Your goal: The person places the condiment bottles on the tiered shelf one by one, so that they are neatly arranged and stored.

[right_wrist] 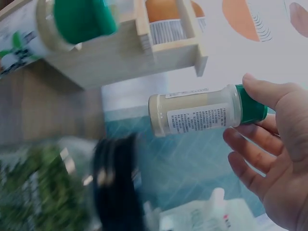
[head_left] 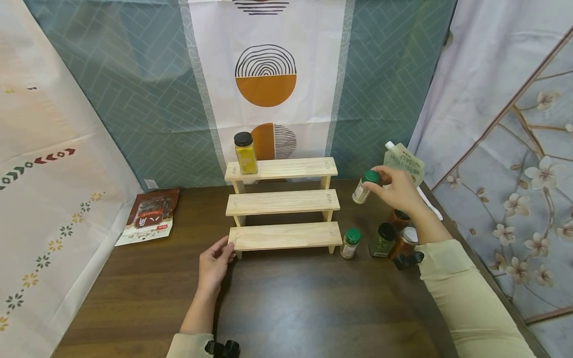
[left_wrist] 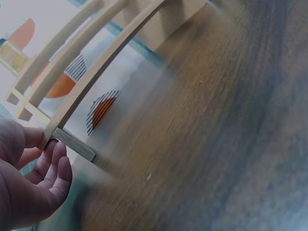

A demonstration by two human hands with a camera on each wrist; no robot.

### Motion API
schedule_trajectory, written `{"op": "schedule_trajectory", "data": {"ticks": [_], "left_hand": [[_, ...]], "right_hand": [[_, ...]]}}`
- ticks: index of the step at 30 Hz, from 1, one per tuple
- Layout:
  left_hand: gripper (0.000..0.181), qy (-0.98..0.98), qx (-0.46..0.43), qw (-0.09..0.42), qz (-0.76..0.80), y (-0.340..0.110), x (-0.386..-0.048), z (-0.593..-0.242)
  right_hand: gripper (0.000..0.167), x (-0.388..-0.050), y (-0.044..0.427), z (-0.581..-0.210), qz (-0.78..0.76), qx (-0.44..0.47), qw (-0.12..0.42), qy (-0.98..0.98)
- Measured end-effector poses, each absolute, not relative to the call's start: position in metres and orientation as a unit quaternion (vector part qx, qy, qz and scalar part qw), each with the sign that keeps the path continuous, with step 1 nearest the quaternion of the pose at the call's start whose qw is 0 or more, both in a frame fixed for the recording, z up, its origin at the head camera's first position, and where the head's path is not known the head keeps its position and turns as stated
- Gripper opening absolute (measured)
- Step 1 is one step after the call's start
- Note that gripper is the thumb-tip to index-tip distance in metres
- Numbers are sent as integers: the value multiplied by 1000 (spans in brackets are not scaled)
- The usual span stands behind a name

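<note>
Patterned cloths [head_left: 385,74] surround the brown worktop [head_left: 313,298]. Near its back edge stands a three-tier wooden rack [head_left: 283,202], the left hand [head_left: 214,263] pinching its bottom shelf's left end. Toward the back right corner, the right hand [head_left: 398,189] grips a tilted spice jar [head_left: 360,194], pale-filled and white-labelled, by its green cap [head_left: 371,176].

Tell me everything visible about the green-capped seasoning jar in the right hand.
The green-capped seasoning jar is a small cylinder of clear glass or plastic, with pale beige contents and finely printed white labels. Its green cap is on, pinched by the right hand. It is held cap up, slightly tilted, right of the three-tier wooden rack, its base apparently off the tabletop.
</note>
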State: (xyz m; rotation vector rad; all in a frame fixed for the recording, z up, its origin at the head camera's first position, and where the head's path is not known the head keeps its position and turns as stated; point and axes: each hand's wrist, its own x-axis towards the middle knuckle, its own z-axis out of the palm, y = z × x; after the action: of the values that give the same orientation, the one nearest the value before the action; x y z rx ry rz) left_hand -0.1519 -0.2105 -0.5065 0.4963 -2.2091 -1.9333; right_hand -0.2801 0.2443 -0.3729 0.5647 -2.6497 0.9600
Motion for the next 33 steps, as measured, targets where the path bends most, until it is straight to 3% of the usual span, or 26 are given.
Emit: {"op": "schedule_trajectory", "data": {"ticks": [13,33], "left_hand": [[36,-742,165,93,-643,-208,-152,-502],[36,-742,162,89,-644,-210,-151,-502]], "right_hand": [[43,-287,216,-341,332,182,179,-908],[39,-301,157,-315,390,208,204,-874]]}}
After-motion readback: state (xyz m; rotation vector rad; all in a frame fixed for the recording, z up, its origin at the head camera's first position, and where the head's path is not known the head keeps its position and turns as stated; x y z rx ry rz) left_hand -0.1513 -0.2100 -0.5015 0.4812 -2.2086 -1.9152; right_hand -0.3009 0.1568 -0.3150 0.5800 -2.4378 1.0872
